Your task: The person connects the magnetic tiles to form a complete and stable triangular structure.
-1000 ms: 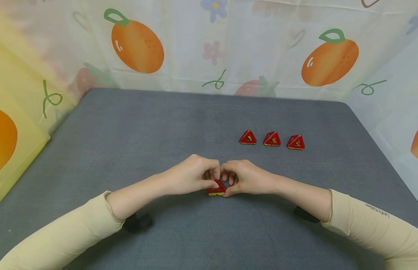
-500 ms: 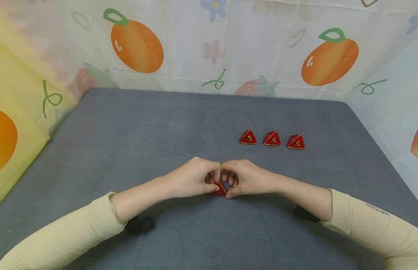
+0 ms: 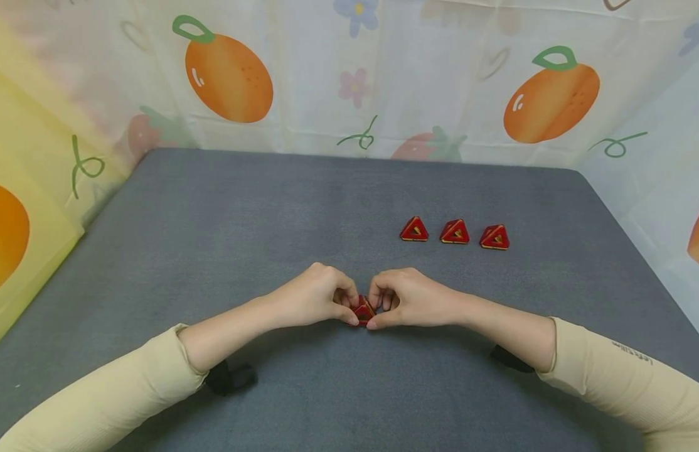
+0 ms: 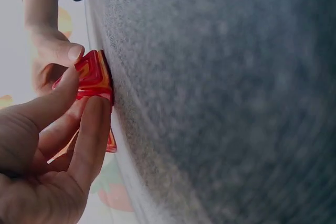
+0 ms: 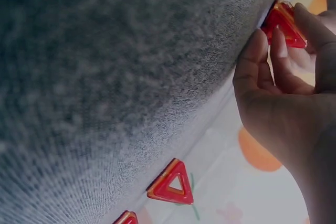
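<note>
A small red pyramid with yellow edges and triangular openings (image 3: 363, 312) stands on the grey table between the two hands. My left hand (image 3: 310, 295) pinches it from the left, thumb in front and fingertips behind. From the right, my right hand (image 3: 417, 298) has its curled fingers and thumb on it. In the left wrist view, the left thumb and fingers close round the red pyramid (image 4: 93, 74), with the other hand's thumb against its far side. The right wrist view shows the fingertips of the right hand at the red pyramid (image 5: 283, 24).
Farther back on the grey table (image 3: 242, 207) stand three similar red pyramids in a row: a left one (image 3: 414, 230), a middle one (image 3: 455, 232) and a right one (image 3: 494, 238). A fruit-patterned curtain (image 3: 315, 75) borders the table behind.
The hands' knuckles, close together before, now stand a little apart. The red piece has turned between the fingers and shows more of its pyramid shape. The row behind stays put.
</note>
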Available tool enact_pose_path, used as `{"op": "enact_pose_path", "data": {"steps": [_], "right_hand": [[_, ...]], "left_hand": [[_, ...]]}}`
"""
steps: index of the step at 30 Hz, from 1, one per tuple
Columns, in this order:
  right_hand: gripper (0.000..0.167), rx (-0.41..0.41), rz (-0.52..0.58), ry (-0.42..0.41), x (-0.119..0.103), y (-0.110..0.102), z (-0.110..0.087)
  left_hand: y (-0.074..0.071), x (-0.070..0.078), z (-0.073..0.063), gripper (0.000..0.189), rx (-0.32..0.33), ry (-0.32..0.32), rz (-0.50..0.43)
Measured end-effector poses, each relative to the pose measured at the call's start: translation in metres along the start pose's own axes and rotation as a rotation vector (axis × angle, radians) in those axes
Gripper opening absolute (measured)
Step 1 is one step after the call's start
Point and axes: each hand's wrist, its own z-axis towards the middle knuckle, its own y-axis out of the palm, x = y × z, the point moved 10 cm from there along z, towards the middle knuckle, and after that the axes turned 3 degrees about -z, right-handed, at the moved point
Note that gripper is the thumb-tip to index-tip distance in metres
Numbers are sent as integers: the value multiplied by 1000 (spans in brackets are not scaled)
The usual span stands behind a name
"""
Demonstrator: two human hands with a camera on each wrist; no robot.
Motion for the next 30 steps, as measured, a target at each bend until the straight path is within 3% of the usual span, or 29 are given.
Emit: {"op": "enact_pose_path", "data": {"steps": [13, 30], "right_hand": [[20, -3, 35, -24, 0, 0, 0], [14, -32, 37, 3, 0, 2, 1]], "left_hand": [[9, -23, 8, 15, -86, -36, -136], [9, -29, 11, 14, -73, -84, -158]]}}
